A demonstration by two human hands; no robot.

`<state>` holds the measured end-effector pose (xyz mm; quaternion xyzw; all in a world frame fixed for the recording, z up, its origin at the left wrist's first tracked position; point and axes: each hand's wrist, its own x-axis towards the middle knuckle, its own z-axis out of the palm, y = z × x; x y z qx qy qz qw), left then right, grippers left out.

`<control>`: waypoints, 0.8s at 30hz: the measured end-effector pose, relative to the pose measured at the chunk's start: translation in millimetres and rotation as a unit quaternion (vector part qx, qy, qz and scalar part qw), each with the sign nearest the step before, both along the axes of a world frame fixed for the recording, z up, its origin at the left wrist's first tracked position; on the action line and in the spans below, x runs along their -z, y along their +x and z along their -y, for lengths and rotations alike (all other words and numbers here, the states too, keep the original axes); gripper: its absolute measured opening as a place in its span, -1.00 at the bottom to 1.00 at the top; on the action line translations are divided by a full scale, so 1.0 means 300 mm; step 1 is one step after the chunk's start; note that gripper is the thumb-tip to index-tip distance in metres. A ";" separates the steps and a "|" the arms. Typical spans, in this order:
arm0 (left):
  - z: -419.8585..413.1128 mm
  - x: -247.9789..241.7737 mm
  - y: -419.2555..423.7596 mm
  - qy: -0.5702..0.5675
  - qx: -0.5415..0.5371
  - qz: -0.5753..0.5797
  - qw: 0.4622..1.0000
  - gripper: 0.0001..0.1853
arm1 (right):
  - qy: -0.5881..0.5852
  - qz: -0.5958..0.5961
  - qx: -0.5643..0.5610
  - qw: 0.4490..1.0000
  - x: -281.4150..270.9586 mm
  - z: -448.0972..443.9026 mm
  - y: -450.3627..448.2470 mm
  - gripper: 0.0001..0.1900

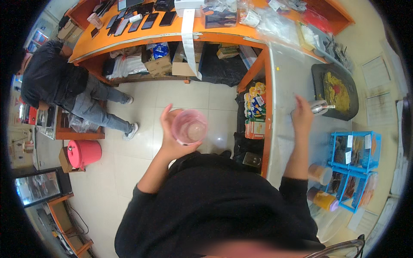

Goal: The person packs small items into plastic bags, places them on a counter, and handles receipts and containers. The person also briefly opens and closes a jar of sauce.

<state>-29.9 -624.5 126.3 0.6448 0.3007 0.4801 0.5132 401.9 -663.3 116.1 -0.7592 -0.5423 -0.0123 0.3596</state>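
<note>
My left hand [171, 138] is wrapped around a pinkish translucent plastic cup [189, 126], its open mouth facing up towards me. The cup's bottom shows pale through it, and I see no clear contents. Over the metal counter to my right, my right hand [302, 111] is blurred, with its fingers pointing away from me. Right beside it is a shiny, clear or metallic object [318, 107], which reaches to a black tray [317, 75]. Whether my fingers grip this object is hidden. Yellow food [337, 87] with a red patch lies in the tray.
Blue baskets [355, 169] and jars [322, 200] stand on the metal counter [287, 135]. An orange counter [129, 40] ahead carries phones and a printer [189, 7] trailing paper. A person [64, 80] stands left, near a pink bucket [85, 154].
</note>
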 end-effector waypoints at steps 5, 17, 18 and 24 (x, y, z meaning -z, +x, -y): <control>0.096 -0.022 -0.444 -0.008 -0.131 -0.032 0.991 0.38 | -0.103 -0.062 -0.185 0.975 0.116 -0.238 -0.626 -0.81; 0.400 0.021 -1.358 -0.023 -0.447 -0.235 0.863 0.37 | -0.224 -0.222 -0.813 0.490 0.027 -0.269 -2.357 0.05; 0.380 0.036 -1.378 -0.060 -0.473 -0.224 0.850 0.36 | -0.265 -0.222 -0.818 0.460 0.012 -0.277 -2.431 0.01; 0.314 0.084 -1.679 -0.022 -0.563 -0.044 0.825 0.32 | -0.252 -0.228 -0.844 0.414 -0.062 -0.353 -2.746 -0.26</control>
